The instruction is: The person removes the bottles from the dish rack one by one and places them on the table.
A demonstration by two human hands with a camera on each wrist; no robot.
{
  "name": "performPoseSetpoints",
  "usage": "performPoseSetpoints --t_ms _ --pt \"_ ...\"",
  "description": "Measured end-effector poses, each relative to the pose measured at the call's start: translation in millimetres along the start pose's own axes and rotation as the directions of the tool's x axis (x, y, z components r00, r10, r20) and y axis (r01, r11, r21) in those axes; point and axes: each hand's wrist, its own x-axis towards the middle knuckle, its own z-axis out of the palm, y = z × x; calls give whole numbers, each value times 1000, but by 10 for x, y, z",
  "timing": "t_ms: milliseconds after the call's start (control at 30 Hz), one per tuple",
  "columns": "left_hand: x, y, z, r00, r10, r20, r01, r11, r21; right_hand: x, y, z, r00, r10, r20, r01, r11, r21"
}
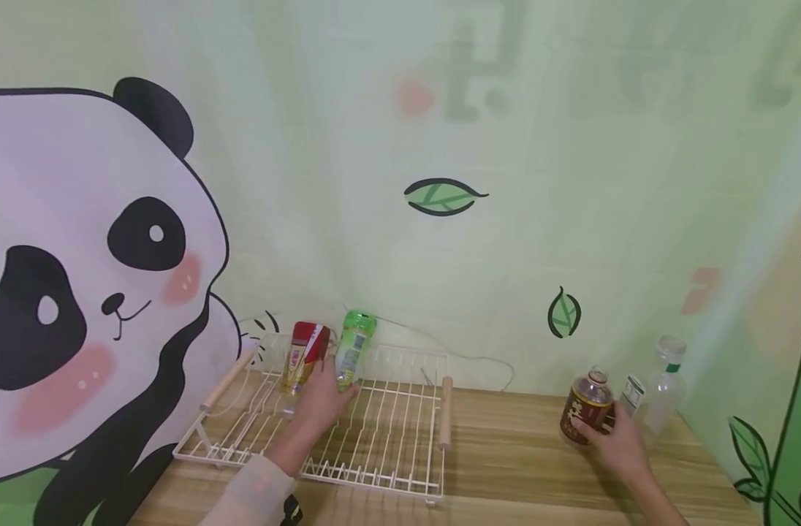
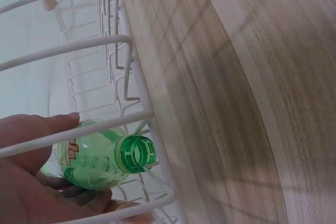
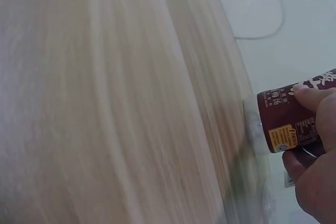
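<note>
My left hand [image 1: 321,398] grips a green plastic bottle [image 1: 353,351] at the white wire dish rack [image 1: 374,478]. The left wrist view shows its uncapped neck [image 2: 137,154] pointing down among the wires, thumb on one side and fingers on the other. Beside it in the rack leans a bottle with a red and yellow label [image 1: 306,354], partly behind the hand. Over at the right, my right hand [image 1: 617,438] holds a clear bottle with a dark red label [image 1: 585,413], thumb across the label. That bottle stands upright, its base close to the wooden table in the right wrist view.
Behind the right hand stand a clear bottle with a green neck band [image 1: 666,380] and a thing with a white label [image 1: 633,394]. The rack has wooden handles [image 1: 446,413] at both ends. A thin cable [image 1: 473,358] runs along the panda-printed backdrop behind the table [image 1: 506,453].
</note>
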Motion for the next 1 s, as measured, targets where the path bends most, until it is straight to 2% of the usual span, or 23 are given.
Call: performPoseSetpoints --t_ms 367,600,800,1000 --pt "-7 14 -8 1000 2 9 -2 1000 10 19 63 4 999 -35 8 35 996 -82" --pt "2 24 -26 1000 4 2 -4 1000 26 55 86 16 998 -57 31 59 995 -86" --pt "29 34 -21 1000 3 1 -3 1000 26 96 77 2 998 -44 51 49 994 -100" --pt "-3 32 -3 1000 -9 21 9 1000 20 70 112 22 998 -37 59 43 993 -112"
